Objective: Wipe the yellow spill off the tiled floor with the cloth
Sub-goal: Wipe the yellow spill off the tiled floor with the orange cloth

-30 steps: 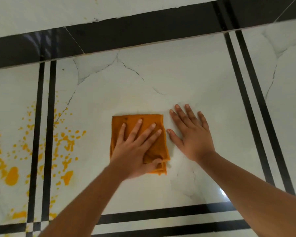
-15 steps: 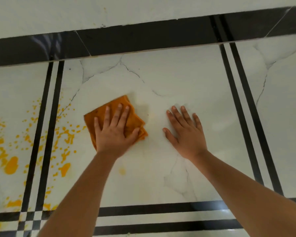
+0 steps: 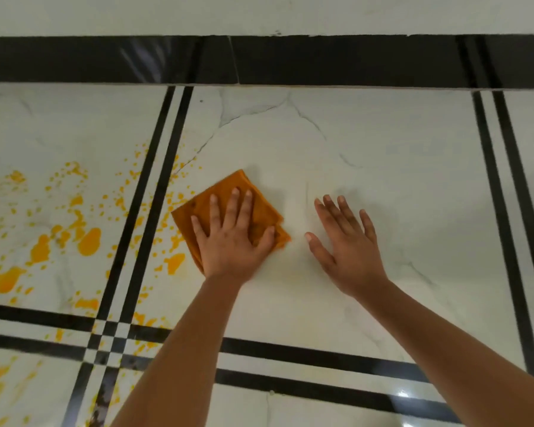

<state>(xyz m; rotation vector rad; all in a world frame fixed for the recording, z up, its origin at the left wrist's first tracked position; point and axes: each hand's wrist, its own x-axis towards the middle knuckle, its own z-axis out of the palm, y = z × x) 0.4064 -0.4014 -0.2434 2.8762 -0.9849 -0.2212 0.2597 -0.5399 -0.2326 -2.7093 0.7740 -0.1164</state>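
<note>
Yellow spill lies spattered in drops and larger blots across the left part of the white, veined tiled floor, on both sides of a pair of black stripes that runs from near to far. A folded orange cloth sits just right of those stripes, at the right edge of the spatter, turned so that one corner points toward the far wall. The person's left hand presses flat on the cloth, fingers straight and spread, thumb out to the right, gripping nothing. The right hand lies palm-down on bare tile just right of the cloth and apart from it, fingers straight and spread, holding nothing. Both bare forearms reach in from the near edge. A second pair of stripes crosses the near floor from left to right, with yellow flecks around the crossing. At the far side a black skirting band runs beneath a white wall.
</note>
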